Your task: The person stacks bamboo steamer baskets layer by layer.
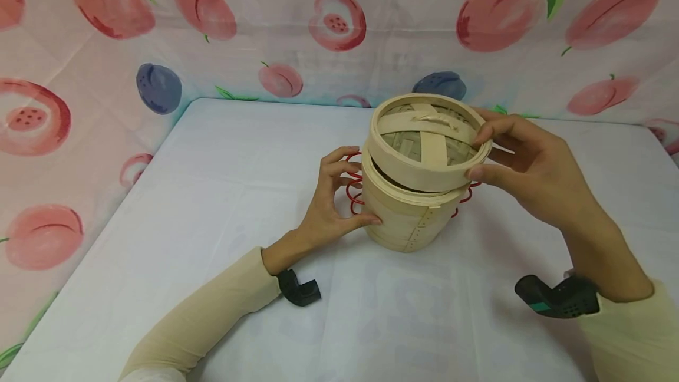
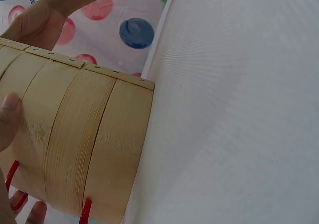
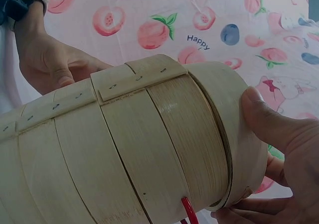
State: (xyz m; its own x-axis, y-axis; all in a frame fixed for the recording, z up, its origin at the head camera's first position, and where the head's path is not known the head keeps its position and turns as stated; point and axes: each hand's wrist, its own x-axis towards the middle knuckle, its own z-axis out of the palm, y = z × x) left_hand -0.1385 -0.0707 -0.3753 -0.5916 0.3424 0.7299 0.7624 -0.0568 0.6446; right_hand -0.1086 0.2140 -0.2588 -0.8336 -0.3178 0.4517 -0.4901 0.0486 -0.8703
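A round bamboo steamer (image 1: 395,217), stacked in tiers, stands on the table with red loops (image 1: 354,196) along its sides. Its bamboo lid (image 1: 395,171), with woven strips across the top, sits tilted over the upper rim, and a dark gap shows between them at the front. My right hand (image 1: 541,170) pinches the lid's right edge, thumb in front and fingers behind. In the right wrist view the thumb (image 3: 253,95) presses on the lid's side. My left hand (image 1: 331,205) grips the steamer's left side, thumb in front and fingers by the red loops.
A white cloth covers the table (image 1: 254,193). Behind it hangs a pink curtain (image 1: 239,52) printed with fruit, which also runs along the left side. Black wrist devices (image 1: 299,290) sit at both cuffs.
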